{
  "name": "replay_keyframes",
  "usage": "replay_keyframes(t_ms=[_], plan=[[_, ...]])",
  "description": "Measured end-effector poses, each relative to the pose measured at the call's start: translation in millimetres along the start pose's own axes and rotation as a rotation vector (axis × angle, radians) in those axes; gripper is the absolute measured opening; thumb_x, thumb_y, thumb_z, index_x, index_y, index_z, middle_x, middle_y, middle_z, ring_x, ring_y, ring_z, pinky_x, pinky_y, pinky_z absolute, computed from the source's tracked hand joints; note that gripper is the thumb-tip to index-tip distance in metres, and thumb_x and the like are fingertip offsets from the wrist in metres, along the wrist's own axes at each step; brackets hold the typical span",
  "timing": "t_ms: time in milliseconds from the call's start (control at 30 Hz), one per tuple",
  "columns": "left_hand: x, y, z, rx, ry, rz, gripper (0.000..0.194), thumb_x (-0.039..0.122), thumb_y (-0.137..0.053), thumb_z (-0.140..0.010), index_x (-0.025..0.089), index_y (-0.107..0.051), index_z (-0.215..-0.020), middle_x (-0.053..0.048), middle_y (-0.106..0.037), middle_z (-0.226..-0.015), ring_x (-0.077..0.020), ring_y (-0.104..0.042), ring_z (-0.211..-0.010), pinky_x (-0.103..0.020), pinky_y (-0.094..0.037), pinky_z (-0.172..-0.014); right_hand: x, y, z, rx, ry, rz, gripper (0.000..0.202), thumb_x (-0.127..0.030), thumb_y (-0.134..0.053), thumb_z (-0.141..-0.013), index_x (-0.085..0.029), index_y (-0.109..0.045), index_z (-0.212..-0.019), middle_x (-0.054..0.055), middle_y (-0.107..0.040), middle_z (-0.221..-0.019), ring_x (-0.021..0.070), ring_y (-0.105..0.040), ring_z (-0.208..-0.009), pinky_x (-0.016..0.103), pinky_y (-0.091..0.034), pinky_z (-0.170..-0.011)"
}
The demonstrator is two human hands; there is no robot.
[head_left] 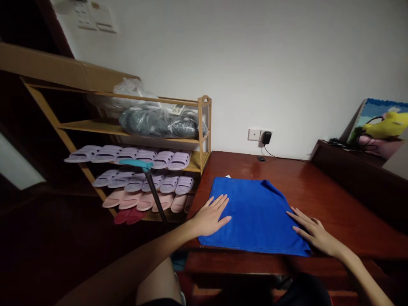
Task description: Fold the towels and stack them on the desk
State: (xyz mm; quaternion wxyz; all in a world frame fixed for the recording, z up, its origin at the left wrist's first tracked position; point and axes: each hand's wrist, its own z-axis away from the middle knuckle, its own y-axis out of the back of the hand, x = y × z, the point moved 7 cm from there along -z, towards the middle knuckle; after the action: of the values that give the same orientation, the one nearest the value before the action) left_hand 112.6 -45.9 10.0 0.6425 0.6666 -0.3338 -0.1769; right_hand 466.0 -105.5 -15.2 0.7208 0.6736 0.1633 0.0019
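We have a blue cloth (255, 216) spread on the table (325, 195). Our left hand (210, 217) lies flat, unclenched, on the cloth's left side; our right hand (314, 233), uncurled, touches its right edge. Left of the cloth, a rack (200, 123) holds slippers (180, 160).

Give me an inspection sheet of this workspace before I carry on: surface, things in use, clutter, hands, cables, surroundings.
Surface: reddish-brown table, smooth, slightly glossy.
Things in use: blue cloth, spread mostly flat, far right corner rumpled.
Clutter: small dark piece near the wall, unidentified; yellow item on the raised ledge at right.
Hands: left hand flat on the cloth's left side; right hand at its right edge, fingers extended.
Cables: thin black cable from the plugged-in adapter, running rightward behind the cloth.
Surroundings: wooden rack at left holding slippers.
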Motion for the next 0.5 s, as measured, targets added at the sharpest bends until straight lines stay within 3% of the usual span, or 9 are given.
replay_keyframes(t_ms=[133,200,300,400,500], plan=[[-5.8,7.5,10.9,0.036,-0.005,-0.026,0.065,0.058,-0.027,-0.095,0.019,-0.026,-0.147,-0.009,-0.02,-0.153,-0.0241,-0.017,-0.141,-0.043,-0.017,-0.113,25.9,5.8,18.9,0.041,-0.126,0.035,0.064,-0.064,-0.031,-0.088,-0.033,-0.031,-0.144,0.004,-0.018,-0.153,0.026,-0.014,-0.141,0.056,-0.022,-0.108],[-12.5,13.3,25.1,0.085,0.025,-0.049,0.064,0.058,-0.031,-0.094,0.022,-0.027,-0.147,-0.007,-0.021,-0.153,-0.0253,-0.019,-0.141,-0.043,-0.02,-0.113,19.4,15.1,25.1,0.11,-0.124,0.023,0.065,-0.063,-0.03,-0.089,-0.032,-0.028,-0.145,0.003,-0.014,-0.154,0.0236,-0.013,-0.141,0.051,-0.021,-0.111],[-20.2,15.9,53.6,0.13,0.059,-0.065,0.064,0.056,-0.037,-0.093,0.026,-0.023,-0.148,-0.006,-0.022,-0.153,-0.0279,-0.022,-0.14,-0.046,-0.024,-0.111,-10.1,25.2,19.1,0.145,-0.05,-0.009,0.062,-0.059,-0.028,-0.091,-0.036,-0.018,-0.147,-0.001,-0.008,-0.155,0.0211,-0.011,-0.142,0.047,-0.019,-0.113],[-21.2,12.0,76.7,0.133,0.075,-0.074,0.061,0.052,-0.038,-0.094,0.029,-0.023,-0.148,-0.006,-0.023,-0.153,-0.0283,-0.023,-0.139,-0.047,-0.028,-0.109,-38.2,24.3,-17.5,0.082,0.037,-0.024,0.062,-0.059,-0.028,-0.091,-0.037,-0.016,-0.148,-0.002,-0.007,-0.155,0.0223,-0.01,-0.142,0.048,-0.017,-0.113],[-24.2,10.6,87.2,0.164,0.156,-0.11,0.059,0.051,-0.039,-0.094,0.027,-0.028,-0.146,-0.009,-0.024,-0.153,-0.0297,-0.022,-0.139,-0.049,-0.03,-0.108,-38.4,17.0,-76.9,0.055,0.021,-0.01,0.068,-0.064,-0.024,-0.089,-0.03,-0.02,-0.148,0.003,-0.01,-0.155,0.0232,-0.012,-0.142,0.05,-0.014,-0.113]])
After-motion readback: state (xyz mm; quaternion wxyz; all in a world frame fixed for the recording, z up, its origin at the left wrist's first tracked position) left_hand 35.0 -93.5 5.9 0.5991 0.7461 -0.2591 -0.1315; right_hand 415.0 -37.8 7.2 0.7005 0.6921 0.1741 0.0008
